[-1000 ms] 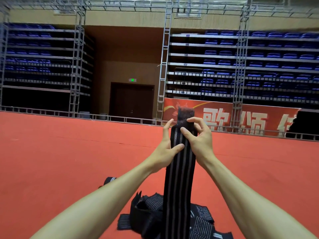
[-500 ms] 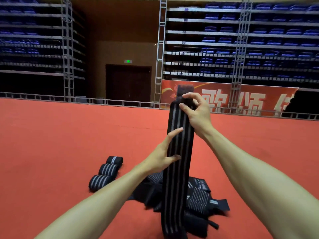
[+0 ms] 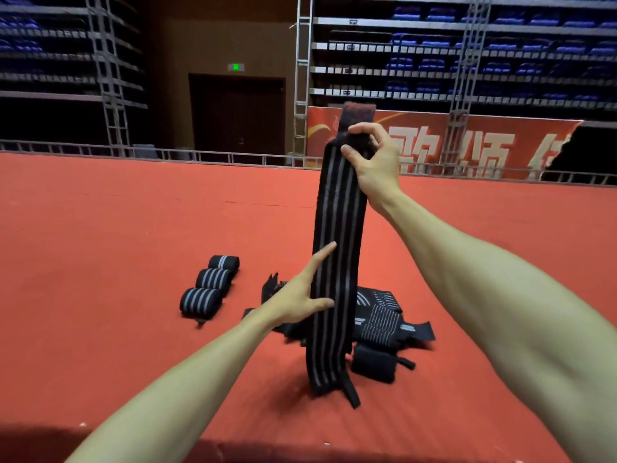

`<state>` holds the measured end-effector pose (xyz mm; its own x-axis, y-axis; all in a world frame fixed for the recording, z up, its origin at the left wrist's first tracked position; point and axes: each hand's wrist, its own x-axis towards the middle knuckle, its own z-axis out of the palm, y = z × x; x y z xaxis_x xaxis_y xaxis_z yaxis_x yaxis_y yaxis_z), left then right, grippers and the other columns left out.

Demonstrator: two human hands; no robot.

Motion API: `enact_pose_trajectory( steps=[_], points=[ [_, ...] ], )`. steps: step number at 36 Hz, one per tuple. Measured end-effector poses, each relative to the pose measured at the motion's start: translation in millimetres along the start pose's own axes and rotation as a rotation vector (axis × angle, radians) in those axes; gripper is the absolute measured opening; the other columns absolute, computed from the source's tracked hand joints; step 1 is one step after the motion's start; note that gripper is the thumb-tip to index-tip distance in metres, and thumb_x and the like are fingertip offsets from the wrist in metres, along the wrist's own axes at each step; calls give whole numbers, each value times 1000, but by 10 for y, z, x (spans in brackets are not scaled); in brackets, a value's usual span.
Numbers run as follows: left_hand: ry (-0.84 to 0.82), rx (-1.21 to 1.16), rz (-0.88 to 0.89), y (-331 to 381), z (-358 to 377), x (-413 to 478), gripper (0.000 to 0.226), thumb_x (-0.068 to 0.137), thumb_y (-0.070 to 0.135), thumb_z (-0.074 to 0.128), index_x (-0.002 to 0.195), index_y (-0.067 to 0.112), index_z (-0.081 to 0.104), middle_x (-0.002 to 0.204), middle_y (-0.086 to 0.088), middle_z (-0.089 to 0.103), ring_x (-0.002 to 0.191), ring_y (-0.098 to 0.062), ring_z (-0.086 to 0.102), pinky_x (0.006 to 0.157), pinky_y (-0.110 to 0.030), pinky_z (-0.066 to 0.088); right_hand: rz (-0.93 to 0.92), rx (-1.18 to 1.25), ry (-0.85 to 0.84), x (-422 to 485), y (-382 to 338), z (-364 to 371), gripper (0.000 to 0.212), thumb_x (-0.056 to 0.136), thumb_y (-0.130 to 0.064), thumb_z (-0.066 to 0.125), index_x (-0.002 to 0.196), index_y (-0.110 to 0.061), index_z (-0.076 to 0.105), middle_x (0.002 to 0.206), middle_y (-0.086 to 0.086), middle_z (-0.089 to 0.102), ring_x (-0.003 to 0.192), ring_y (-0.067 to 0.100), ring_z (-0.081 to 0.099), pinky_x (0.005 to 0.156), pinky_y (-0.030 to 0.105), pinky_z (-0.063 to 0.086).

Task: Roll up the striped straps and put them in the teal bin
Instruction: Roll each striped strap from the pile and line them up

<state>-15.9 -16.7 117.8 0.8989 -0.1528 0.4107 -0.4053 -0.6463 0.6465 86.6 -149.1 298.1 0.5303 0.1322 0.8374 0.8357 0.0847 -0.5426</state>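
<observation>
A long black strap with grey stripes (image 3: 335, 262) hangs straight down in front of me, its lower end touching the red floor. My right hand (image 3: 372, 162) pinches its top end just under a dark hook-and-loop patch. My left hand (image 3: 300, 299) is lower down, with a straight forefinger and thumb touching the strap's left edge. Three rolled striped straps (image 3: 208, 289) lie in a row on the floor to the left. A heap of loose straps (image 3: 384, 322) lies behind the hanging one. No teal bin is in view.
The red carpeted floor (image 3: 117, 228) stretches all round. A low metal rail (image 3: 200, 157) edges it at the back, with a red banner (image 3: 467, 145), scaffold towers and tiers of blue seats behind.
My left hand slid down the strap from near the top to its middle. The right hand kept its hold on the top end. The view tilted down, bringing the three rolls into sight.
</observation>
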Motion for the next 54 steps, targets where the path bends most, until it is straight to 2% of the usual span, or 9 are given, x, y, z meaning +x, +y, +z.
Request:
enact_pose_trajectory(
  steps=[11,14,17,22,29,36,42,50,54],
  points=[
    [-53,-23,-111,-207,215,-208,89,93,6,62,144,58,11,157,19,21,135,10,30,103,-2,27,-14,8,-4,-27,-36,-25,30,82,-2,73,100,-23,64,102,-9,67,103,10,64,97,30,52],
    [-54,-66,-144,-197,215,-218,90,93,7,62,140,66,14,156,18,26,118,4,48,102,-16,42,-5,2,-10,-52,11,-34,31,81,-2,74,100,-25,64,103,-7,67,104,12,64,98,33,51],
    [-7,-160,-170,-159,228,-212,87,92,3,60,135,67,19,153,11,37,108,13,55,95,-13,46,-7,6,-22,-74,10,-46,33,80,-2,75,101,-25,63,103,-8,67,104,9,63,99,30,50],
    [6,-360,-267,28,242,-164,70,96,0,54,136,55,38,133,0,55,102,-35,68,77,-55,59,-4,0,-50,-78,27,-77,37,78,-2,77,102,-26,62,105,-9,66,106,9,62,101,31,49],
    [-38,-441,-322,102,302,-187,38,98,-1,51,118,28,64,119,0,62,84,-18,71,57,-31,57,25,-9,-32,-139,127,-139,36,79,-1,76,103,-23,63,106,-8,66,106,9,62,100,30,50],
    [-62,-319,-472,-355,653,-446,48,84,-8,67,121,22,61,106,0,65,84,-8,63,70,-26,54,103,-2,-73,-405,282,-103,35,78,2,76,105,-17,64,104,-8,66,103,9,62,96,23,49],
    [-99,44,-429,-673,772,-554,66,77,2,76,133,26,50,133,5,55,122,-9,52,108,-21,37,174,-24,-104,-652,456,-52,32,79,1,76,102,-18,65,103,-9,66,99,3,60,94,17,46],
    [-180,223,-414,-830,865,-527,71,83,10,75,143,27,42,135,-5,45,130,-18,44,107,-15,25,219,-49,-139,-764,571,-35,34,79,3,75,101,-21,66,106,-9,66,105,7,59,92,14,45],
    [-130,359,-424,-840,882,-524,67,81,26,79,140,32,47,123,-1,26,122,-20,39,111,-26,32,242,-61,-143,-803,637,-45,33,79,4,74,102,-19,66,105,-9,66,102,4,57,88,5,40]
  ],
)
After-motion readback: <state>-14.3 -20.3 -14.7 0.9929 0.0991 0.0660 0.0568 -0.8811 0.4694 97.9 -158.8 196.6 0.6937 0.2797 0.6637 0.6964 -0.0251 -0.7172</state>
